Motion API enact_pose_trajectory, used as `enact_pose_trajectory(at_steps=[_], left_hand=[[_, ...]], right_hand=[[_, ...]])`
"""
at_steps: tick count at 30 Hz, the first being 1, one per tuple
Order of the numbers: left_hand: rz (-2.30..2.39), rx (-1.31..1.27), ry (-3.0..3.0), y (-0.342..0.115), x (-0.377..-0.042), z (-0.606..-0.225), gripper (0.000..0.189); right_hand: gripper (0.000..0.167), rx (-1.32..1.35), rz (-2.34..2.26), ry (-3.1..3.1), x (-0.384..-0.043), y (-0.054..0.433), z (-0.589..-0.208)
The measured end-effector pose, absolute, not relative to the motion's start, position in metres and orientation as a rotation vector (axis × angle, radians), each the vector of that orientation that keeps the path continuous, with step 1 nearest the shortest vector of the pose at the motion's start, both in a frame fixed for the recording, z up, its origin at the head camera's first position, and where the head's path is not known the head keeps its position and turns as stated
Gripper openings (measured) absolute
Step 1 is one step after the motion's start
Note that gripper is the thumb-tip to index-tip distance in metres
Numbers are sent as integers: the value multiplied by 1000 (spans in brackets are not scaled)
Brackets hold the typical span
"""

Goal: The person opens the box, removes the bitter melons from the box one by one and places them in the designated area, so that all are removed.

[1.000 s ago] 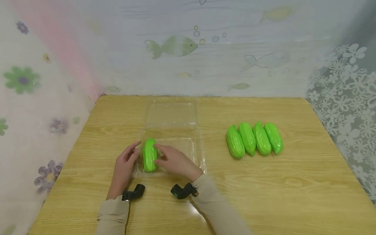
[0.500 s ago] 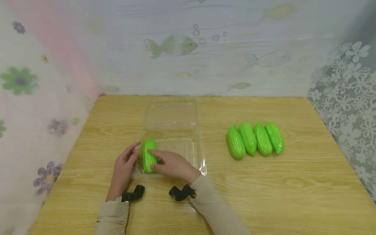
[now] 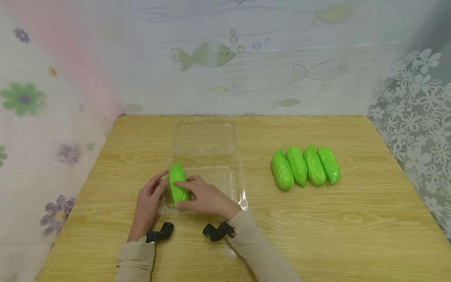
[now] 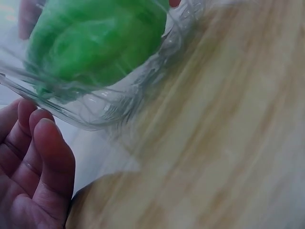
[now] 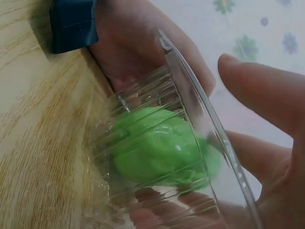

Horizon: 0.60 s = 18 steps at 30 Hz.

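Note:
A clear plastic clamshell box (image 3: 243, 184) lies with its lid (image 3: 204, 137) folded back. One shiny green bitter melon (image 3: 177, 180) sits at the left of its base, leaning left. My right hand (image 3: 208, 197) reaches over the base; its fingers touch the melon's top and right side, while the thumb (image 5: 257, 90) stands apart from it above the rim. The left hand (image 3: 149, 197) stays beside the box's left wall, loosely bent, with fingertips (image 4: 35, 117) just under the rim. Whether they touch the rim I cannot tell. The melon's underside is hidden.
Several more green bitter melons (image 3: 296, 167) lie in a slanted row on the right half of the wooden table (image 3: 317, 227). Patterned sheets (image 3: 204, 86) rise behind and beside the table. Black wrist cameras (image 3: 160, 232) sit at both cuffs.
My right hand has shifted slightly left over the bitter melon. The melon has rolled and tilted, its far end now further left. The left hand has barely moved.

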<state>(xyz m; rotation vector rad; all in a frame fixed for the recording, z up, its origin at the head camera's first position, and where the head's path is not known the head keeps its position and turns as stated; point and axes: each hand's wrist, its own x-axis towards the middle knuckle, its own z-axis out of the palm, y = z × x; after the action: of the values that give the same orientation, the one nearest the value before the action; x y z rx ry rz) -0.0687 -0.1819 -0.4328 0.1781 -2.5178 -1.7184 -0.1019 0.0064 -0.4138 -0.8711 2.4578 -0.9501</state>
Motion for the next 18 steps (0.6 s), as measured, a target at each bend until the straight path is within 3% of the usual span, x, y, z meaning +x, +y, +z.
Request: enact_pose_trajectory(at_steps=[18], left_hand=[[-1717,106,-2517,-193,-76,-459,36]], right_hand=[[64,-966,-1000,2339,-100,3,-415]])
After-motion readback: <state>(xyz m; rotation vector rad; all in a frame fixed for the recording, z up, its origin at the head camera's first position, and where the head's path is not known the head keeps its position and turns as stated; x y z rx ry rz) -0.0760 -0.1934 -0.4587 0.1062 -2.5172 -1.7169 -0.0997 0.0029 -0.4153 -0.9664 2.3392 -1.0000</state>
